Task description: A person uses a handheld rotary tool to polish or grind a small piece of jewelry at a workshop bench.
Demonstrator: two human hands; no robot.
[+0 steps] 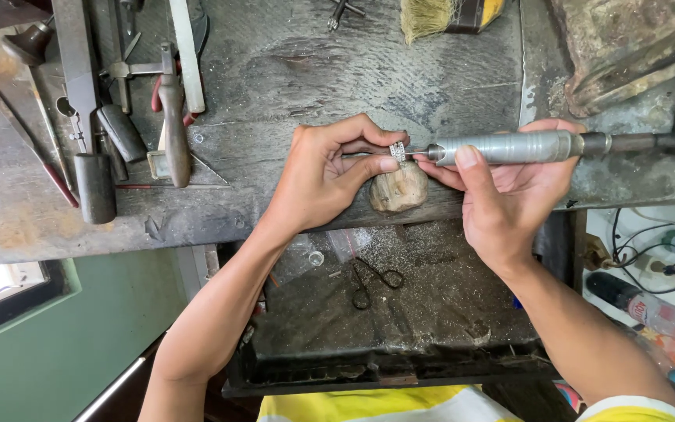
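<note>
My left hand [326, 172] pinches a small silver ring [398, 151] set with tiny stones, holding it over a worn wooden bench peg [398, 190] at the workbench's front edge. My right hand [501, 191] grips a grey metal rotary handpiece [509, 147] like a pen. Its tip touches the ring from the right. A dark flexible shaft [650, 143] runs off the handpiece to the right.
Hammers, files and a metal ruler [185, 51] lie on the bench [291, 70] at the left. A brush [431, 16] sits at the back. Below, an open drawer [400, 305] holds metal dust and small scissors [373, 280]. Cables and a plastic bottle [650, 309] are at the right.
</note>
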